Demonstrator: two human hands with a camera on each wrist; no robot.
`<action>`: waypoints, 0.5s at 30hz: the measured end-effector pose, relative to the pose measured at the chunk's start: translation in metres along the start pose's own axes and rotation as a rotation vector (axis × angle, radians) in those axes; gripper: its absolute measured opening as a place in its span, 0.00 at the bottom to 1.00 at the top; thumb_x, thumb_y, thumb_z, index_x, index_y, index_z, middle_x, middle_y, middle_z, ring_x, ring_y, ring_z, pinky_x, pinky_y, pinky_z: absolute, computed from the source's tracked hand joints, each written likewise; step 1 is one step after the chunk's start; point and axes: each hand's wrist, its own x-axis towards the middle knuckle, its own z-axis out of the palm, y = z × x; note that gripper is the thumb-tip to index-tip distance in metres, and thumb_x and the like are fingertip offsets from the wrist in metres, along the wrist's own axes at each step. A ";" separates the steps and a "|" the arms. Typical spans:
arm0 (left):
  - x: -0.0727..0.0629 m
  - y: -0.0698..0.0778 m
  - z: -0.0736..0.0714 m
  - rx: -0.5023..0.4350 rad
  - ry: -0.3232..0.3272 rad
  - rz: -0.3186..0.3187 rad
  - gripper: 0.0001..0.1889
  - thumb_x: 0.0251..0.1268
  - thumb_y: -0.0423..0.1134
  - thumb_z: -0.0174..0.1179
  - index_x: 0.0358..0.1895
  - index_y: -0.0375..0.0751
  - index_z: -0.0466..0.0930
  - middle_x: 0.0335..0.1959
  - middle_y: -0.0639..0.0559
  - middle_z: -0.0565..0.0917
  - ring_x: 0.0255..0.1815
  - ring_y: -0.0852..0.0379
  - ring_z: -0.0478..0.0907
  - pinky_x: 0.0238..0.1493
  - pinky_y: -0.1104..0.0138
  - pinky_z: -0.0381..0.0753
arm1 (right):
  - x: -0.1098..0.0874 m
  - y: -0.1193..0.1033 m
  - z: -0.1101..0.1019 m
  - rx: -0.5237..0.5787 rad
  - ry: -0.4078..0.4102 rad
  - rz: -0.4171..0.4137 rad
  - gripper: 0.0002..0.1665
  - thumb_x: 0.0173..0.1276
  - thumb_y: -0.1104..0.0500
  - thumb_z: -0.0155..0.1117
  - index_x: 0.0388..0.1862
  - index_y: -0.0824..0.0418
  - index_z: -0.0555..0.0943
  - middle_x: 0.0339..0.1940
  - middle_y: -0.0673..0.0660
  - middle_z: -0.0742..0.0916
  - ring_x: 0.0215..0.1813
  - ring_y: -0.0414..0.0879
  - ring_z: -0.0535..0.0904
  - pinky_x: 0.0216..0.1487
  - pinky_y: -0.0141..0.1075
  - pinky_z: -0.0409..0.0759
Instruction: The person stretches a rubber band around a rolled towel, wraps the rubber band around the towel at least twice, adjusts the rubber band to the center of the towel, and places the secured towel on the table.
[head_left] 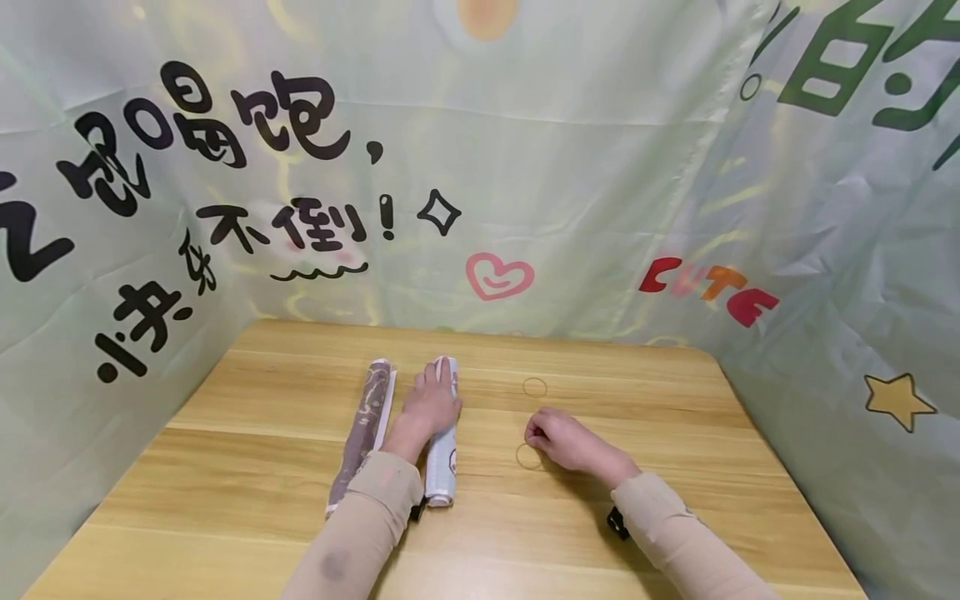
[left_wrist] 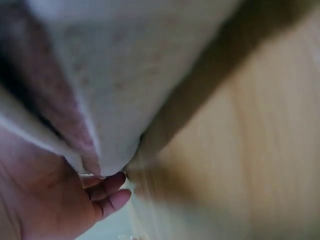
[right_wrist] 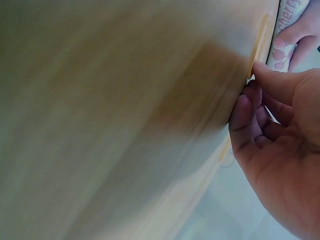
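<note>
A rolled light-coloured towel (head_left: 442, 467) with a printed pattern lies lengthwise on the wooden table. My left hand (head_left: 431, 402) holds it near its far end, the fingers laid across it and the thumb along its right side. Just left of that arm is a second roll, a purple-brown towel (head_left: 365, 421) with a white edge, partly covered by the sleeve. My right hand (head_left: 567, 439) is low over the table, thumb and forefinger pinching a thin yellowish rubber band (head_left: 528, 456) at its edge. In the right wrist view, this rubber band (right_wrist: 260, 42) extends from the thumb tip.
Another rubber band (head_left: 535, 387) lies flat beyond the right hand. The wooden table (head_left: 600, 533) meets printed cloth walls (head_left: 570, 208) at its back and sides. Small black devices (head_left: 617, 523) show at the cuffs.
</note>
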 end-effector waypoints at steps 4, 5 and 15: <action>0.001 0.002 -0.001 -0.027 -0.017 0.033 0.38 0.81 0.40 0.51 0.83 0.28 0.43 0.78 0.24 0.54 0.73 0.29 0.60 0.67 0.47 0.74 | -0.001 -0.003 -0.002 0.007 -0.013 0.014 0.06 0.77 0.68 0.62 0.38 0.61 0.80 0.35 0.49 0.80 0.39 0.40 0.75 0.42 0.38 0.80; 0.002 0.002 -0.001 -0.032 -0.022 0.040 0.37 0.81 0.39 0.49 0.83 0.28 0.43 0.78 0.23 0.54 0.73 0.29 0.59 0.67 0.47 0.75 | -0.002 -0.004 -0.002 0.023 -0.012 0.024 0.06 0.77 0.67 0.61 0.38 0.61 0.80 0.35 0.49 0.80 0.39 0.40 0.74 0.42 0.38 0.80; 0.000 0.004 -0.003 -0.126 -0.034 0.171 0.37 0.80 0.37 0.51 0.84 0.36 0.45 0.79 0.28 0.58 0.78 0.32 0.57 0.70 0.44 0.72 | -0.010 -0.004 -0.007 0.065 0.104 0.031 0.04 0.76 0.68 0.63 0.45 0.66 0.84 0.39 0.54 0.88 0.43 0.46 0.84 0.47 0.42 0.85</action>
